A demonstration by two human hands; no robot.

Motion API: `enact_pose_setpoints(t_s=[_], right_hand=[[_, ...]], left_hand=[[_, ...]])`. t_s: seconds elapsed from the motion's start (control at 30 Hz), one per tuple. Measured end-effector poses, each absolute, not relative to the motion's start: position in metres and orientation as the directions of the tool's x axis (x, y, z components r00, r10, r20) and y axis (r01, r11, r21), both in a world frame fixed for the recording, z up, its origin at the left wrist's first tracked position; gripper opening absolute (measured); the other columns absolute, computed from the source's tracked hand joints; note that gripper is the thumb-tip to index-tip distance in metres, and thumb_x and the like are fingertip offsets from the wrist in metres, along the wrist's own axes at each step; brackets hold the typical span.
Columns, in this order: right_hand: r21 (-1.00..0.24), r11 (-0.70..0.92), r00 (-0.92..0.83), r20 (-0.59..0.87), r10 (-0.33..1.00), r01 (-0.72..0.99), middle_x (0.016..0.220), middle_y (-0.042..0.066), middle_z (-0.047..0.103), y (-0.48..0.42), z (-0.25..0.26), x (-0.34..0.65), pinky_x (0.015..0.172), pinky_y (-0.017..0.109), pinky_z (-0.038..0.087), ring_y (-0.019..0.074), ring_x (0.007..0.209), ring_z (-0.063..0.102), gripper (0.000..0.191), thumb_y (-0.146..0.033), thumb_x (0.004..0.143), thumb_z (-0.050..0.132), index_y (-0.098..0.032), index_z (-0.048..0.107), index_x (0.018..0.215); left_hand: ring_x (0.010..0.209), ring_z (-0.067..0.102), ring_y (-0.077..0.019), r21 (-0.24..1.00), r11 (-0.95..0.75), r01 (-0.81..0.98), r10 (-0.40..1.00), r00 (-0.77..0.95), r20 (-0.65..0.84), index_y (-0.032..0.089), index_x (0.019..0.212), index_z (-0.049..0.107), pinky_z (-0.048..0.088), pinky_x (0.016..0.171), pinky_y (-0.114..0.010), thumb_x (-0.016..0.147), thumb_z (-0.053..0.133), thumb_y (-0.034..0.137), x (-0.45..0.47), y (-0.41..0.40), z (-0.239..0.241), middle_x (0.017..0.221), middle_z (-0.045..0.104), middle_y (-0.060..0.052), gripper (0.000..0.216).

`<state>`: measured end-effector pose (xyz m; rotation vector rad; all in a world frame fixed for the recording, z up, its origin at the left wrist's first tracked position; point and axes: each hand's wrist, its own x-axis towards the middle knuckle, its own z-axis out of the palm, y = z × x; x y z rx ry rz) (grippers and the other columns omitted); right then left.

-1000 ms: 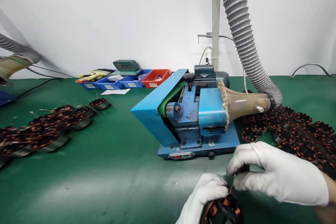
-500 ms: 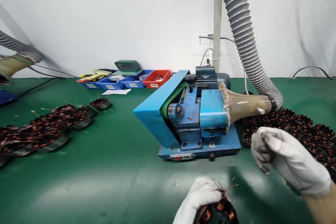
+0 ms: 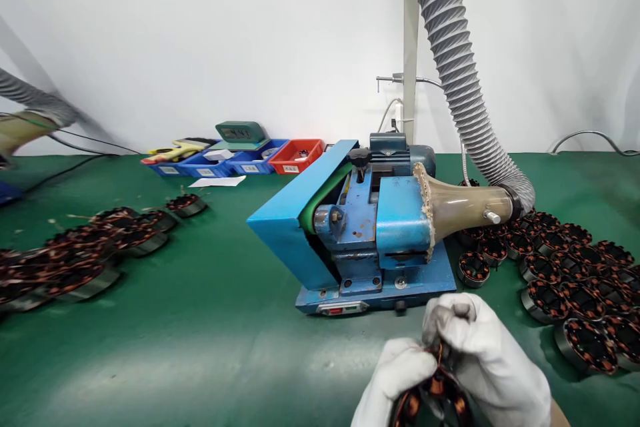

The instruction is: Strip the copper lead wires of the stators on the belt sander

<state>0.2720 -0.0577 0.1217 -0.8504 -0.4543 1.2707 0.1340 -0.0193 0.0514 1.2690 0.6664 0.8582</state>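
Note:
My left hand (image 3: 395, 377), in a white glove, is closed round a motor stator (image 3: 434, 399) with copper windings at the bottom edge of the view. My right hand (image 3: 487, 353), also gloved, is pinched on the copper wire ends sticking up from that stator. Both hands sit just in front of a blue belt machine (image 3: 360, 227) with a green belt. A brown funnel (image 3: 463, 203) on the machine's right side joins a grey ribbed hose (image 3: 457, 73).
Several finished-looking stators (image 3: 565, 267) lie on the green table (image 3: 200, 320) at the right, and another group of stators (image 3: 75, 253) at the left. Blue and red bins (image 3: 240, 150) stand by the white wall. A second hose (image 3: 25, 100) enters from the left.
My right hand, raised and apart to the right half a second ago, has come back down onto the stator's wire ends. My left hand keeps hold of the stator.

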Motion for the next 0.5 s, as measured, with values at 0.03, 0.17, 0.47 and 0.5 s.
enact_pose_setpoints(t_s=[0.03, 0.17, 0.47, 0.5], right_hand=[[-0.707, 0.111, 0.314, -0.164, 0.935, -0.699, 0.050, -0.006, 0.052, -0.057, 0.123, 0.277, 0.045, 0.018, 0.040, 0.0074, 0.045, 0.043, 0.031, -0.041, 0.058, 0.085, -0.018, 0.064, 0.054], [-0.875, 0.287, 0.635, -0.030, 0.772, -0.390, 0.065, -0.002, 0.065, -0.064, 0.116, 0.279, 0.061, 0.021, 0.053, 0.0124, 0.061, 0.060, 0.016, -0.039, 0.072, 0.073, -0.025, 0.070, 0.067], [-0.972, -0.002, 0.627, 0.150, 0.764, 0.235, 0.101, 0.008, 0.075, -0.044, 0.083, 0.241, 0.087, 0.035, 0.054, 0.0253, 0.094, 0.069, 0.028, -0.023, 0.078, 0.057, -0.020, 0.072, 0.101], [-0.966, -0.007, 0.616, 0.158, 0.772, 0.257, 0.101, 0.009, 0.076, -0.038, 0.083, 0.244, 0.086, 0.036, 0.055, 0.0251, 0.094, 0.070, 0.028, -0.023, 0.080, 0.055, -0.019, 0.072, 0.101]], left_hand=[[0.063, 0.071, -0.0267, 0.980, 0.082, -0.179, 0.846, 0.532, 0.026, 0.022, 0.067, 0.073, 0.058, 0.062, -0.039, 0.072, 0.068, 0.052, 0.136, -0.017, 0.055, 0.065, 0.072, -0.008, 0.030], [0.069, 0.071, -0.0268, 0.980, 0.063, -0.189, 0.889, 0.456, 0.031, 0.024, 0.066, 0.071, 0.058, 0.071, -0.042, 0.079, 0.063, 0.045, 0.138, -0.012, 0.066, 0.069, 0.072, -0.010, 0.026], [0.104, 0.062, -0.0268, 0.978, -0.001, -0.207, 0.981, 0.190, 0.041, 0.026, 0.106, 0.059, 0.050, 0.093, -0.039, 0.056, 0.079, 0.026, 0.170, -0.016, 0.058, 0.114, 0.061, -0.007, 0.054], [0.103, 0.063, -0.0267, 0.975, 0.051, -0.218, 0.984, 0.177, -0.012, 0.025, 0.106, 0.059, 0.051, 0.091, -0.038, 0.057, 0.078, 0.026, 0.174, -0.012, 0.056, 0.114, 0.062, -0.008, 0.052]])
